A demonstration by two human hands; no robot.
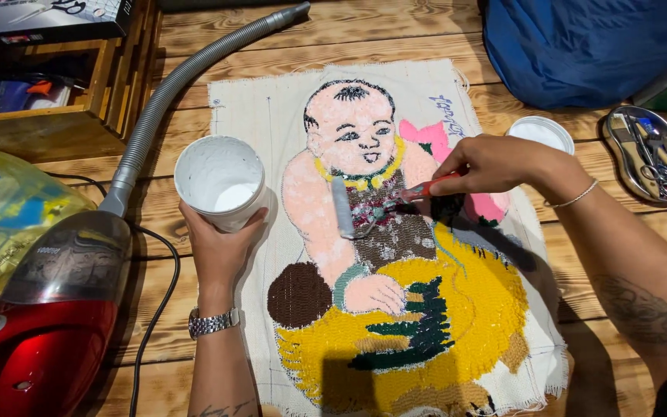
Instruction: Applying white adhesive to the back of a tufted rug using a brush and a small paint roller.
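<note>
Item 1: our left hand (pixel 218 239) wraps closed around a white tub (pixel 220 181), at 9 o'clock of the tufted cloth (pixel 395 255). Item 2: our right hand (pixel 496 164), fingers pinched shut on a small roller (pixel 364 205), presses it mid-cloth. Red vacuum (pixel 40 324) at 8 o'clock.

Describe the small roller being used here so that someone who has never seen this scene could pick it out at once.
Start at the pale cloth with a tufted picture of a baby, spread on the wooden table. Near the picture's middle, over the baby's chest, the right hand holds a red-handled tool. Its head is the roller: a short whitish cylinder standing upright on the picture, unlike the round white tub in the left hand.
</note>
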